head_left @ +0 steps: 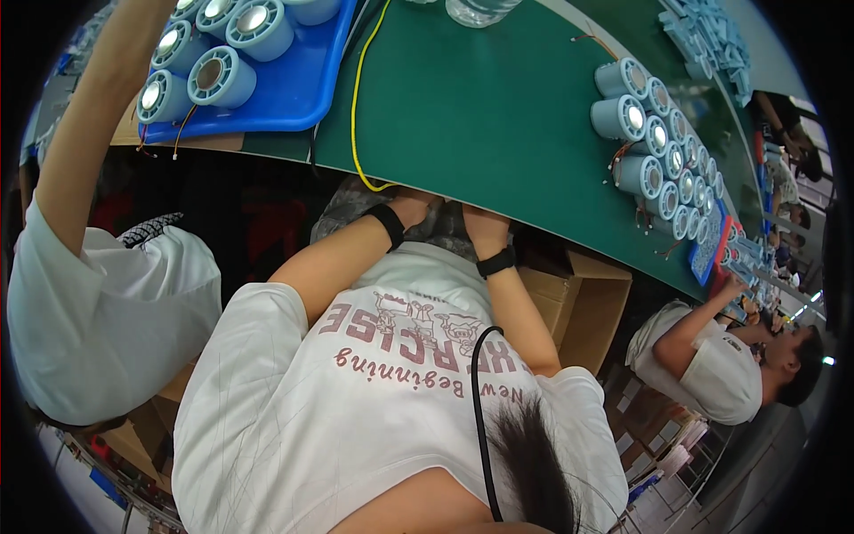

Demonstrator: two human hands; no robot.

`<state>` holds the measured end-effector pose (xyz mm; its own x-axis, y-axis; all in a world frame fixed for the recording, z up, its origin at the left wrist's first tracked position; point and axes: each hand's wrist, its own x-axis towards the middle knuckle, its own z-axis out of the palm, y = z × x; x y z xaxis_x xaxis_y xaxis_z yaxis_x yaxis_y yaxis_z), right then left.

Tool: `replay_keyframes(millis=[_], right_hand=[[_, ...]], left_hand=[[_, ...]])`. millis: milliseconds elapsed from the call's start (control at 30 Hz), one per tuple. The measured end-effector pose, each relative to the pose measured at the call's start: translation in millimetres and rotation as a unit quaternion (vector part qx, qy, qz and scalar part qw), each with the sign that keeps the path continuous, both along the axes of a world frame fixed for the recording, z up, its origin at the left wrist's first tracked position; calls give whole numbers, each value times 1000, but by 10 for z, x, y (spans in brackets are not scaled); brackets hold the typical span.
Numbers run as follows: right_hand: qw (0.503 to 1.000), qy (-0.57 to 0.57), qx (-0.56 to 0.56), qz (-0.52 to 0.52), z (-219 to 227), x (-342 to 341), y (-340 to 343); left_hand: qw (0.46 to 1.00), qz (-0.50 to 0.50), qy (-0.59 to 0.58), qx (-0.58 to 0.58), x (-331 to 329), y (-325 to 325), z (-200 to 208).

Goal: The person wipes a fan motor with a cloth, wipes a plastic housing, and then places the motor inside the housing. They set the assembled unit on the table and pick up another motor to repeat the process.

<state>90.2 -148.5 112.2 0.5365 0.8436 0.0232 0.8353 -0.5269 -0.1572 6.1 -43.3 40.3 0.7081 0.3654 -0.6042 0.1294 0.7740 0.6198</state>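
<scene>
Both of my hands rest low at the table's near edge, over my lap. My left hand (pixel 412 209) has its fingers hidden under the edge, close to where a yellow cable (pixel 356 98) runs off the tabletop. Beside it lies my right hand (pixel 485 230), its fingers also tucked out of sight below the edge. Each wrist wears a black band. Whether either hand holds anything cannot be seen. Patterned grey cloth (pixel 347 218) covers my legs around the hands.
A blue tray (pixel 298 111) of light-blue round motor-like housings stands at the left on the green tabletop (pixel 471 107). More such housings (pixel 636 173) with thin wires stand in rows at the right. A clear container (pixel 480 11) sits at the back. People work on both sides; a cardboard box (pixel 592 307) stands below.
</scene>
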Motion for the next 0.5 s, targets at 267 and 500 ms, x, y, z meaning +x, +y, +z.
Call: replay_keyframes(millis=[267, 500], right_hand=[[902, 353, 145, -202, -414, 274, -87], [689, 691, 181, -124, -646, 574, -82]], left_hand=[[894, -210, -6, 395, -12, -43, -438], [945, -86, -69, 307, 250, 116, -463]])
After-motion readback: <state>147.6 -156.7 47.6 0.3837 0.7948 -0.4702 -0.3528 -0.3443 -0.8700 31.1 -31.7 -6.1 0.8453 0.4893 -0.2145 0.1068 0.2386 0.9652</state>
